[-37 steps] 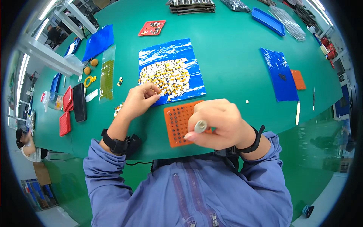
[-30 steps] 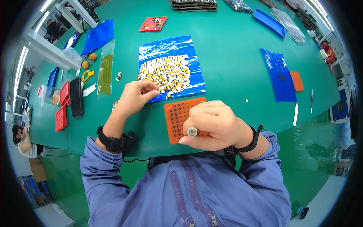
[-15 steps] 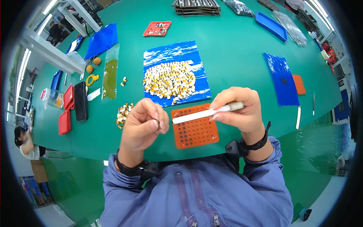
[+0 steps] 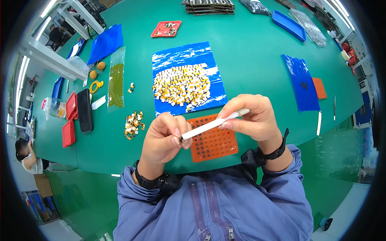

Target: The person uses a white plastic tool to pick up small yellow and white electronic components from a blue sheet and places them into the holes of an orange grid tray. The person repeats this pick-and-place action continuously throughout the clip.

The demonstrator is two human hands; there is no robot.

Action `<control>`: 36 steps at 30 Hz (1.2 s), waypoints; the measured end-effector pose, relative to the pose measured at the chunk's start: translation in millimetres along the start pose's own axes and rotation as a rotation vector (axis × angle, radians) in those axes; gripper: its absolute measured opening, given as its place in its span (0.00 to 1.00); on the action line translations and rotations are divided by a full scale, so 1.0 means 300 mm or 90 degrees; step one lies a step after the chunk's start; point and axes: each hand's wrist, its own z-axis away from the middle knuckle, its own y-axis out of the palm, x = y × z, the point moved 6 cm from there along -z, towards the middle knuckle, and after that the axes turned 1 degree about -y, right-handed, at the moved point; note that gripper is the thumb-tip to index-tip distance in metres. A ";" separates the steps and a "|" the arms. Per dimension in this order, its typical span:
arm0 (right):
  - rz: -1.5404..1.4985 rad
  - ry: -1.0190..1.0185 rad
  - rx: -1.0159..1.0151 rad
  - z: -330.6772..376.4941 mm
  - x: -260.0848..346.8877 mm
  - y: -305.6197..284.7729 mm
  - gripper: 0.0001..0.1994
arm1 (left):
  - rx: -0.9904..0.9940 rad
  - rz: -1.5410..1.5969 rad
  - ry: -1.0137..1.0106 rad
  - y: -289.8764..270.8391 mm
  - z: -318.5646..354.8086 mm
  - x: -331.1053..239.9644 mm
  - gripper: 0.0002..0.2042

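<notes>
Over the orange tray (image 4: 219, 145), my right hand (image 4: 252, 116) pinched a white pen-like tool (image 4: 203, 128), apparently steadying it aslant so its dark tip (image 4: 181, 139) met my nearly closed left hand (image 4: 164, 138), whose grip I couldn't tell.

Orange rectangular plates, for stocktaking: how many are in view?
2: one orange rectangular plate beneath the white pen-like tool, another far right beside a blue plastic sheet. Others may be hidden.

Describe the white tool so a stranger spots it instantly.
On the green table, find the orange tray nearest the wearer. Above it, the right hand holds the white tool, its left end meeting the left hand. Unlike the white strip farther right, it is pen-shaped, hand-held.
</notes>
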 end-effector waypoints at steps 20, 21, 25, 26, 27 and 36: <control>0.278 -0.108 0.067 -0.002 0.032 0.023 0.04 | 0.000 -0.029 0.004 -0.012 0.008 0.002 0.04; 0.264 -0.129 0.052 -0.005 0.043 0.025 0.04 | 0.004 -0.031 -0.002 -0.008 0.005 0.004 0.04; 0.234 -0.140 0.039 -0.011 0.051 0.028 0.04 | -0.019 -0.019 0.002 -0.016 0.004 0.002 0.05; 0.234 -0.121 0.045 -0.008 0.045 0.026 0.04 | -0.015 -0.019 -0.003 -0.018 0.004 0.005 0.05; 0.245 -0.127 0.047 -0.008 0.044 0.025 0.04 | -0.012 -0.020 -0.009 -0.021 0.003 0.007 0.05; 0.305 -0.136 0.065 -0.003 0.042 0.027 0.05 | -0.032 -0.005 -0.011 -0.023 0.005 0.006 0.05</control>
